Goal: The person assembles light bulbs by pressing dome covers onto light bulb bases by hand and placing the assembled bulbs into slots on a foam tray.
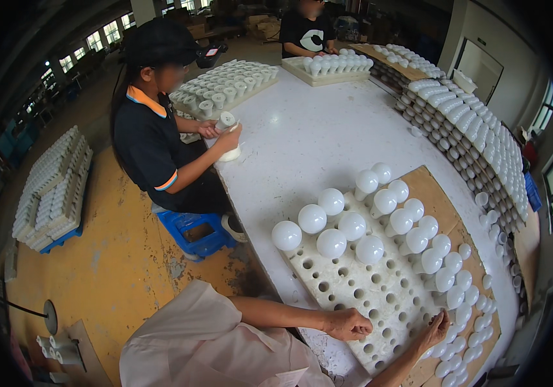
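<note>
On the white counter lies a pale tray with many round holes, and this tray seems to be filled only in a small part. At its far end six large white bulbs stand with the globes up; their lower parts are mostly covered by the globes, so I cannot say how deep they sit. The middle and the near part show bare holes in several rows, therefore, in my judgement, most of the places are left to fill. Along the right side of the tray, many more bulbs lie tilted in rows, over or beside a brown cardboard sheet; whether the nearest row touches the tray, I cannot tell. The left hand is just above the near part of the tray, with its fingers curled inward; no bulb is seen in it, but how tightly it is closed, or if something small is inside, is not clear. The right hand is at the tray's right edge, near the bulbs, with its fingers bent; I cannot tell if it has hold of one. Farther along the counter, a co-worker has a white piece in the hands, near another filled tray.
</note>
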